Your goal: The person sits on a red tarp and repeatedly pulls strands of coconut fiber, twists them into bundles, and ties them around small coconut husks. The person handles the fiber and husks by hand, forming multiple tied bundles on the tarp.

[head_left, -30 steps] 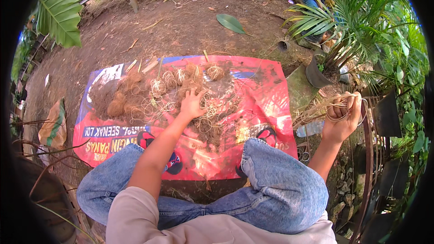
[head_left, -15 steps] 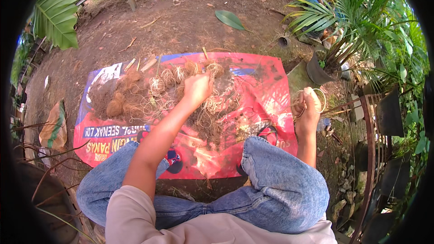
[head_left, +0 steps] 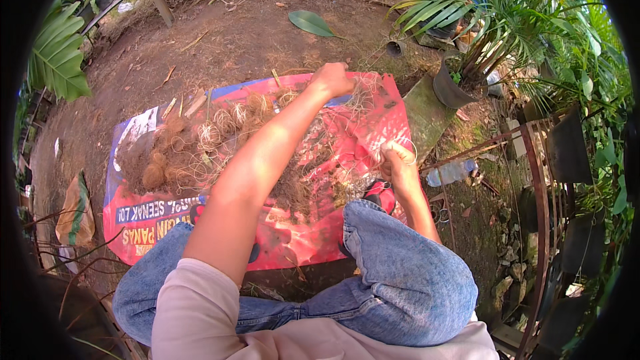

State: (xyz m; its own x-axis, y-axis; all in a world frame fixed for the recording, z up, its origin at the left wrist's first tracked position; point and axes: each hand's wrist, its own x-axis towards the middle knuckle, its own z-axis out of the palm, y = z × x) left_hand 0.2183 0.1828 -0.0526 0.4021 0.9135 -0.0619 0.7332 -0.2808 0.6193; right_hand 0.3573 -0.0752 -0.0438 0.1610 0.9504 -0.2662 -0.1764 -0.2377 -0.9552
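Near the red sheet's [head_left: 313, 243] right edge, the right hand [head_left: 398, 161] grips a pale cord loop [head_left: 415, 153]; by the far edge, the left hand's [head_left: 333, 80] grip is unclear. Drawing slowly, clear of the brown fibre [head_left: 154, 175], should limit snags.

Looks like an outdoor garden or yard, judging by bare earth [head_left: 227, 33], a potted palm [head_left: 493, 20], black plant pots [head_left: 570, 143], leafy greenery [head_left: 608, 153] along the right and a wooden stand [head_left: 160, 4].
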